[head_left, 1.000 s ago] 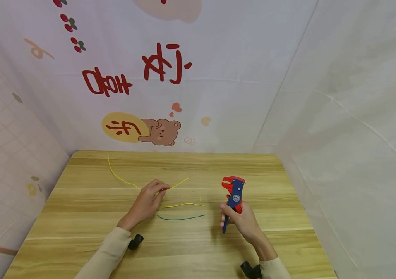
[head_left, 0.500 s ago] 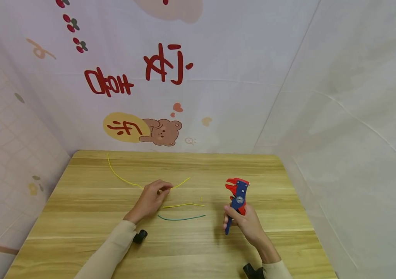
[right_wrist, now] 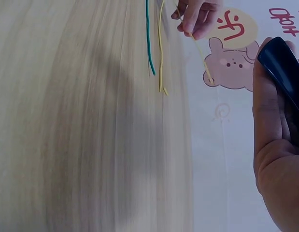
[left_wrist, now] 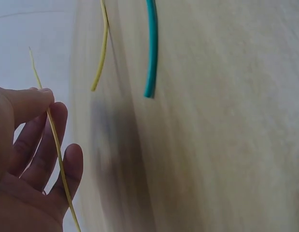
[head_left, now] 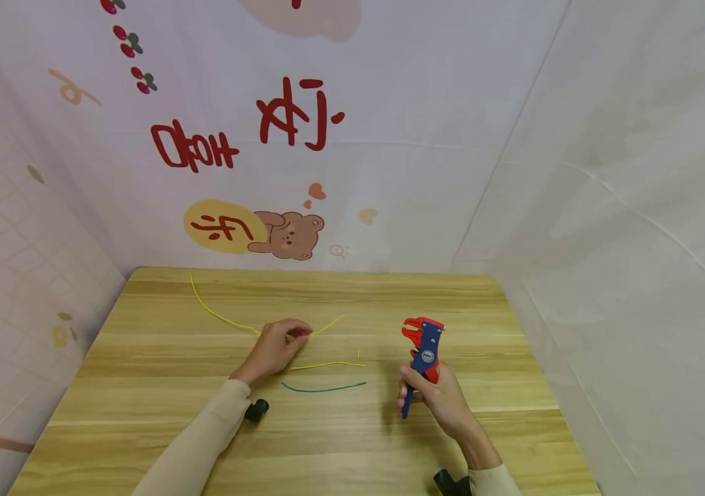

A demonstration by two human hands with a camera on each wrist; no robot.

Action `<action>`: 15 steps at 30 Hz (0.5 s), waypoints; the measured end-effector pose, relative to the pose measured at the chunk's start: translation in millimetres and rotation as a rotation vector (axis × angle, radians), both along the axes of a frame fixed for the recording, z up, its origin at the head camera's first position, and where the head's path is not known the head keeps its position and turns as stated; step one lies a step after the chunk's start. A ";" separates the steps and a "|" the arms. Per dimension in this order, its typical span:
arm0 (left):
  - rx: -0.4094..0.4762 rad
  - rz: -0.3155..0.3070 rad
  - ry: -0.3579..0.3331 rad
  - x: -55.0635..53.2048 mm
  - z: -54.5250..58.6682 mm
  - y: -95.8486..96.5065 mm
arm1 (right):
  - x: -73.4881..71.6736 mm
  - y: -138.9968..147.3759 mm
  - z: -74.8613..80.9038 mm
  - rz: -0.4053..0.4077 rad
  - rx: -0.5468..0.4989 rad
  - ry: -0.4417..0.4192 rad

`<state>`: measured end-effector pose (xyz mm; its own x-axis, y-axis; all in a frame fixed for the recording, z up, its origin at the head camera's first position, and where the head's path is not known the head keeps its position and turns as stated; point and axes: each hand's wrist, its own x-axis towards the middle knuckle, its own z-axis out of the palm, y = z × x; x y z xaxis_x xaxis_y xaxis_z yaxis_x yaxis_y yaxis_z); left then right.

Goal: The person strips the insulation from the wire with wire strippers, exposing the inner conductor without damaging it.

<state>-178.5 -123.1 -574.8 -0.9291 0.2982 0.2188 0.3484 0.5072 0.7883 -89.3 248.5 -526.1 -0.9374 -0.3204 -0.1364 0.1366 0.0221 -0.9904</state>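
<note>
My left hand (head_left: 270, 350) pinches a long, thin yellow wire (head_left: 222, 317) between thumb and forefinger. One end of this wire sticks out to the right of the fingertips; its long tail curves away to the back left. In the left wrist view, the wire (left_wrist: 62, 164) runs past the palm, across the other fingers. My right hand (head_left: 445, 405) grips a wire stripper (head_left: 428, 339) by its handles. The stripper has a blue body and red jaws, which are parted with nothing between them. In the right wrist view only its dark blue handle (right_wrist: 283, 67) shows.
A shorter yellow wire (head_left: 327, 364) and a green wire (head_left: 324, 390) lie between the hands on the wooden table (head_left: 327, 455). Close by is a tiny yellow piece (head_left: 358, 354). A printed cloth wall (head_left: 389, 207) rises behind the table.
My left hand has shifted a little to the right with the pinched yellow wire, and its forearm has swung in. My right hand and the wire stripper have moved slightly right.
</note>
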 end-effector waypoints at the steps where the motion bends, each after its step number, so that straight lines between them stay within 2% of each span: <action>1: -0.005 0.002 -0.002 -0.8 -1.1 0.1 | 0.2 -0.2 -0.1 0.000 -0.001 0.000; 12: -0.062 0.023 -0.039 -5.1 -7.1 3.3 | -0.3 0.1 0.3 -0.020 -0.037 -0.019; 15: -0.059 0.026 -0.028 -6.3 -11.1 2.8 | -0.2 0.7 -0.4 -0.023 -0.045 -0.022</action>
<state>-184.8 -120.3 -585.9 -0.9423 0.2853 0.1752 0.3125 0.5614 0.7662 -89.5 249.2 -526.5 -0.9416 -0.3046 -0.1433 0.1584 -0.0255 -0.9870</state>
